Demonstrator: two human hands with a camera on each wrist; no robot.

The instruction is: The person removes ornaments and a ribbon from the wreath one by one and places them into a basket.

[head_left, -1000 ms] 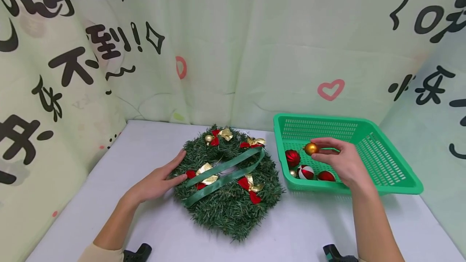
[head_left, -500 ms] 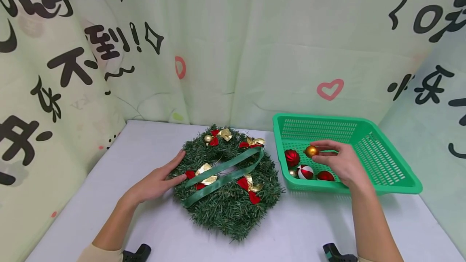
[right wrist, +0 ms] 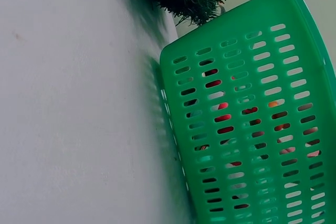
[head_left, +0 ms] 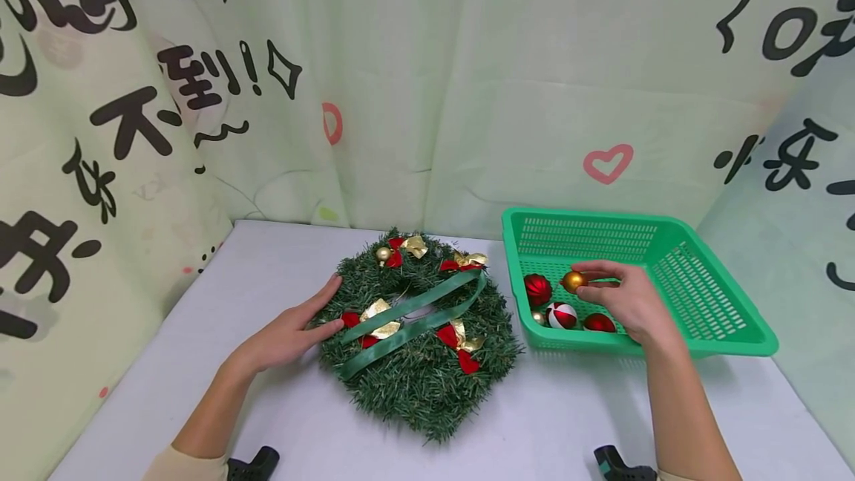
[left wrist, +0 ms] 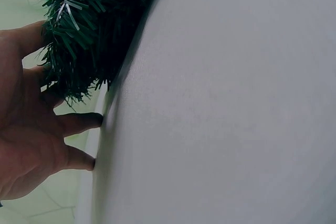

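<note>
My left hand (head_left: 289,333) touches the left side of a green wreath (head_left: 427,399) with its fingers spread. In the left wrist view, two fingertips of that hand meet the table beside the wreath (left wrist: 89,35). Red and gold bows and a green ribbon (head_left: 401,336) decorate the wreath, along with a small gold ball near its top. Over the green basket (head_left: 718,344) my right hand (head_left: 628,297) pinches a gold Christmas ball (head_left: 573,282) between thumb and fingers. In the right wrist view, the wall of the basket (right wrist: 247,145) hides most of that hand.
Inside the basket lie a ridged red ball (head_left: 537,289), a red-and-white ball (head_left: 561,315), a smooth red ball (head_left: 599,323) and a partly hidden pale gold one. The white table (head_left: 548,421) meets a printed curtain (head_left: 521,95) at the back and sides.
My right hand has lowered very slightly with the gold Christmas ball. My left hand and the wreath have stayed in place.
</note>
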